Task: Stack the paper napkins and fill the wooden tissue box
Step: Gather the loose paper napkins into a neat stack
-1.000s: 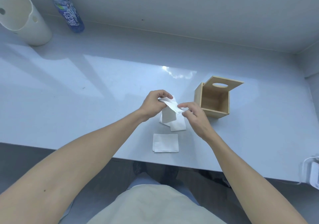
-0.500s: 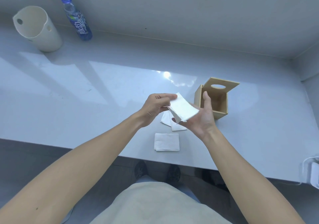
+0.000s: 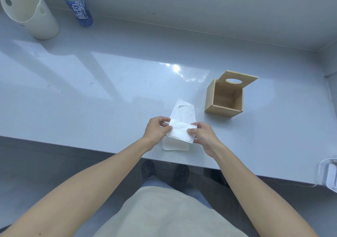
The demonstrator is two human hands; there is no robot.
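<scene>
A folded white napkin (image 3: 180,132) is held between my left hand (image 3: 157,130) and my right hand (image 3: 202,134), one hand on each end, just above the table. Directly under it lies a small stack of folded napkins (image 3: 175,145) near the table's front edge. Behind my hands, loose white napkins (image 3: 183,111) lie in a flat pile. The wooden tissue box (image 3: 225,98) stands to the right and farther back, its lid with an oval hole tipped up and open, its inside bare.
A cream plastic pitcher (image 3: 30,12) and a blue-labelled water bottle (image 3: 78,5) stand at the far left by the wall. A white charger with a cable (image 3: 329,174) sits at the table's right front edge (image 3: 109,150). My shoes show below the table.
My hands have brought the napkin down and toward me, from chest height near the box to just over the folded stack. Both hands now grip its ends.
</scene>
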